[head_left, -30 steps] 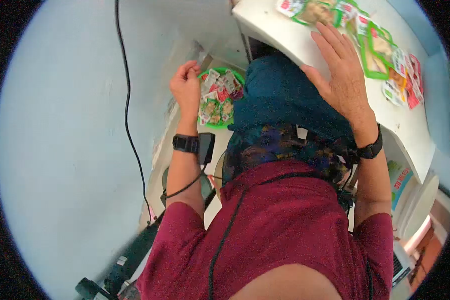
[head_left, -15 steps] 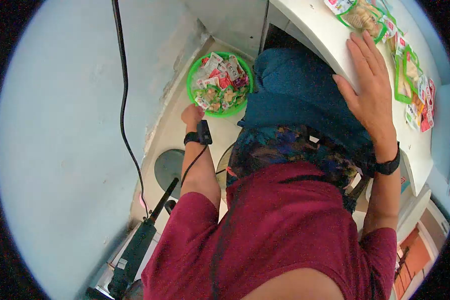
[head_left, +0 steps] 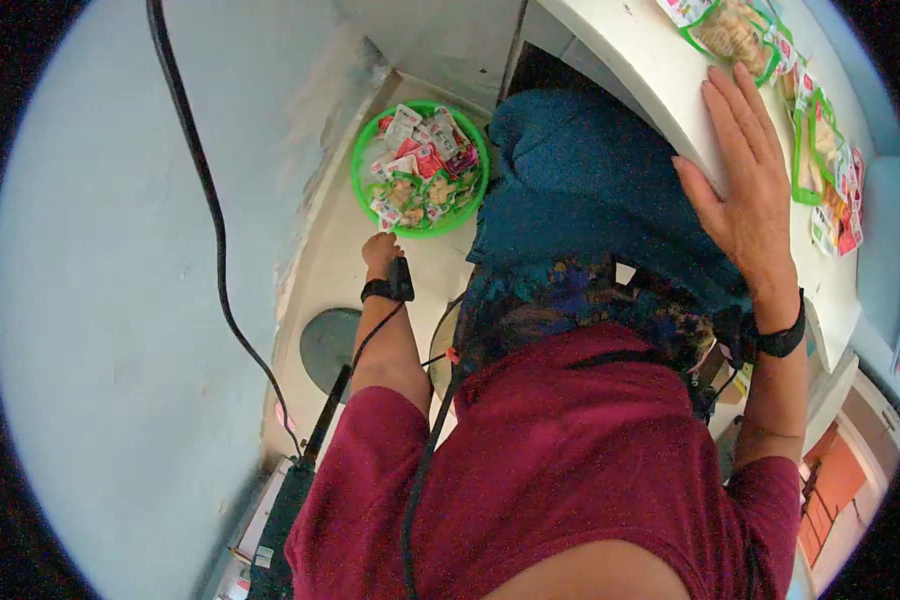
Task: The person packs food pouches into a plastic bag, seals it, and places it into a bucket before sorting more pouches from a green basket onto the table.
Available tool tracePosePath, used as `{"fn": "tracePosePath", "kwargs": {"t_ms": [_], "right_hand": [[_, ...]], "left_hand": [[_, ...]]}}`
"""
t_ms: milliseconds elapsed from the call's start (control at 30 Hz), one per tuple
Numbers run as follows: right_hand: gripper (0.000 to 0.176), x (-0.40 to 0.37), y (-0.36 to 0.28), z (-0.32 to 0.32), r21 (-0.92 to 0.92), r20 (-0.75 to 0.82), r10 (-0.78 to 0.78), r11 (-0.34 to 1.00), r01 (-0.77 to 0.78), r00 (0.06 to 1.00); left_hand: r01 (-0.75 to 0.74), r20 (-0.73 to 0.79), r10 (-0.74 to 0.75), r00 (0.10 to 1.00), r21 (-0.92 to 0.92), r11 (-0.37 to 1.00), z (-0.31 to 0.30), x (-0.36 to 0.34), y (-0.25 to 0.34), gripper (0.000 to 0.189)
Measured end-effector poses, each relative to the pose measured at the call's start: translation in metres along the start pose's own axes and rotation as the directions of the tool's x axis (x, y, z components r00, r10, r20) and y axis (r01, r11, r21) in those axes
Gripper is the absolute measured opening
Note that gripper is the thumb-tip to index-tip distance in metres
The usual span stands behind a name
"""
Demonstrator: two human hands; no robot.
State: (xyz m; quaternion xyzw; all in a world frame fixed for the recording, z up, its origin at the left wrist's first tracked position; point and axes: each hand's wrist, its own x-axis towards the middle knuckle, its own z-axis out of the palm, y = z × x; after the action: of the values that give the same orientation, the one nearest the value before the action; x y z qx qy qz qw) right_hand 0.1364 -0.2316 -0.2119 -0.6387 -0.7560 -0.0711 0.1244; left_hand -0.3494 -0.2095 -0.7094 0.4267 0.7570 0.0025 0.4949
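Note:
My left hand [head_left: 380,251] is low by the near rim of a round green basket [head_left: 422,235], its fingers curled closed. Whatever those fingers hold, if anything, is hidden. Small snack packets [head_left: 425,160], some white, some red and some clear with green edges, fill the basket. My right hand [head_left: 748,190] lies flat with fingers and thumb spread on the edge of a white table [head_left: 610,50]. Beyond its fingertips is a clear, green-edged packet [head_left: 735,38] with pale food inside. Another green-edged packet [head_left: 820,150] lies to its right.
Red and white packets [head_left: 850,205] lie farther along the table. A pale blue wall [head_left: 110,300] with a hanging black cable [head_left: 210,210] is on the left. A dark round base [head_left: 330,345] stands on the floor beside my left forearm.
My left hand has drawn slightly back from the basket toward my body. The view has shifted a little, and my right hand stays resting on the table edge.

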Motion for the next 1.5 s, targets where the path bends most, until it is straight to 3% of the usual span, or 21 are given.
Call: {"fn": "tracePosePath", "kwargs": {"t_ms": [167,200,300,333,433,533,633,733,833,933,1000,1067,1167,1267,1367,1467,1500], "right_hand": [[0.065,-0.001,0.000,-0.001,-0.019,0.018,0.016,1.000,-0.015,1.000],[0.065,0.000,0.001,-0.001,-0.027,0.025,0.016,1.000,-0.015,1.000],[0.066,0.000,0.004,-0.001,-0.028,0.048,0.011,1.000,-0.009,0.999],[0.066,0.000,0.004,-0.001,-0.023,0.055,0.011,1.000,-0.009,0.998],[0.067,-0.001,0.005,-0.003,-0.070,0.086,0.033,0.997,-0.027,0.996],[0.066,-0.001,0.006,-0.003,-0.099,0.096,0.023,0.995,-0.014,0.995],[0.063,0.000,0.004,-0.002,-0.098,0.086,0.016,0.995,-0.008,0.996],[0.061,-0.002,0.005,-0.003,-0.116,0.082,0.009,0.993,0.001,0.997],[0.059,-0.002,0.007,0.000,-0.147,0.088,0.009,0.989,0.004,0.996],[0.058,-0.004,0.006,0.004,-0.161,0.093,0.016,0.987,-0.001,0.996],[0.058,0.000,0.001,0.002,-0.172,0.104,0.015,0.985,0.003,0.995],[0.057,0.001,0.001,0.003,-0.181,0.102,0.007,0.983,0.012,0.995],[0.057,0.000,0.004,0.006,-0.185,0.093,0.002,0.983,0.016,0.996],[0.058,0.001,0.002,0.006,-0.213,0.107,0.015,0.977,0.009,0.994],[0.058,0.002,0.002,0.007,-0.211,0.107,0.018,0.978,0.005,0.994],[0.059,0.001,0.004,0.007,-0.215,0.106,0.017,0.977,0.007,0.994],[0.059,0.001,0.004,0.007,-0.210,0.104,0.012,0.978,0.010,0.995]], "left_hand": [[-0.171,-0.191,0.259,0.947,0.381,0.909,0.001,0.031,-0.006,0.045],[-0.108,-0.286,0.181,0.941,0.253,0.961,-0.004,0.006,0.025,0.049],[-0.305,-0.257,0.362,0.896,0.236,0.923,-0.004,-0.001,0.045,0.057],[-0.246,-0.268,0.291,0.918,0.190,0.951,-0.005,-0.015,0.060,0.065],[-0.338,-0.225,0.445,0.867,0.391,0.856,0.000,0.003,0.056,0.065],[-0.470,-0.153,0.549,0.821,0.365,0.804,0.002,0.012,0.057,0.067],[-0.444,-0.079,0.523,0.849,0.431,0.786,0.005,0.031,0.052,0.078],[-0.421,-0.102,0.527,0.844,0.483,0.767,0.012,0.038,0.053,0.080],[-0.474,0.067,0.500,0.863,0.446,0.759,0.009,0.048,0.060,0.081],[-0.463,0.030,0.515,0.857,0.484,0.743,0.016,0.058,0.057,0.080],[-0.520,-0.008,0.612,0.791,0.518,0.679,0.018,0.068,0.051,0.080],[-0.493,0.009,0.609,0.793,0.597,0.633,0.021,0.069,0.047,0.068],[-0.459,-0.027,0.545,0.838,0.505,0.731,0.021,0.063,0.053,0.052],[-0.290,-0.081,0.481,0.873,0.706,0.646,0.033,0.066,0.051,0.037],[-0.258,-0.016,0.417,0.909,0.765,0.591,0.037,0.061,0.058,0.036],[-0.119,-0.036,0.174,0.984,0.593,0.796,0.052,0.059,0.059,0.044],[-0.133,-0.091,0.220,0.971,0.556,0.821,0.056,0.059,0.054,0.047]]}}
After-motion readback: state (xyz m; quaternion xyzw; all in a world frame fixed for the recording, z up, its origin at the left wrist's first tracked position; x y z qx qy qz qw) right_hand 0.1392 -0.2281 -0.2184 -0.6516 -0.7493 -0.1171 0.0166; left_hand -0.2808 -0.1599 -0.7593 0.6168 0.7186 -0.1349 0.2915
